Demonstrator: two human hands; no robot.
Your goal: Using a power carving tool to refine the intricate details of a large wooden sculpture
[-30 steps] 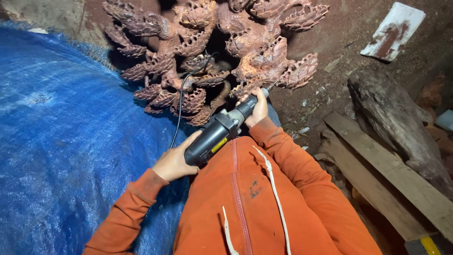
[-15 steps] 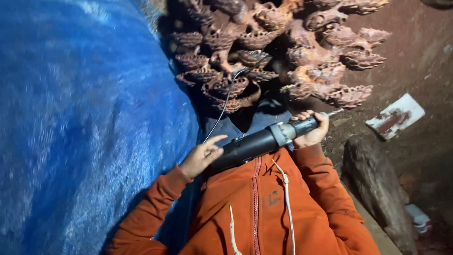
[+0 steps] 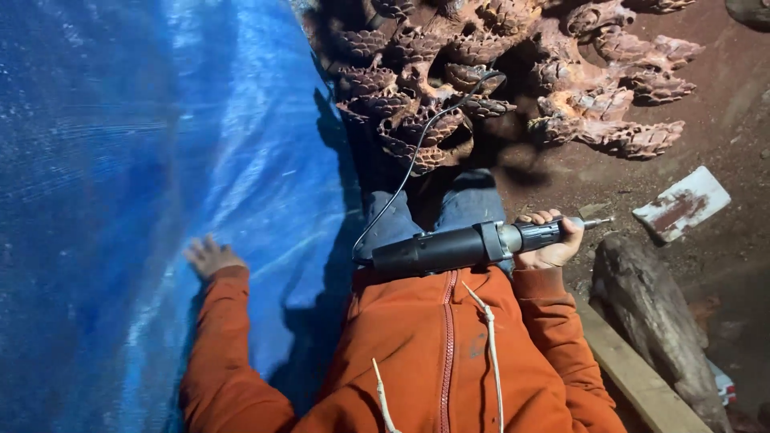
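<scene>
My right hand (image 3: 552, 239) grips the front end of a long black power die grinder (image 3: 449, 247) that lies across my lap, its bit pointing right. The tool's cord (image 3: 413, 160) runs up toward a large reddish carved wood piece (image 3: 513, 72) full of scaly knobs. My left hand (image 3: 210, 256) is off the tool and rests with fingers spread against a blue plastic tarp (image 3: 144, 184) on the left. I wear an orange zip hoodie (image 3: 441, 361) and jeans (image 3: 437, 210).
A thick dark log (image 3: 654, 313) and a pale wooden plank (image 3: 634, 377) lie at the right. A flat white stained board (image 3: 682, 204) sits on the red dusty ground (image 3: 722, 104) beyond them.
My left hand has let go of the grinder's rear and moved left onto the blue tarp. The grinder has swung level across my lap, held by the right hand alone.
</scene>
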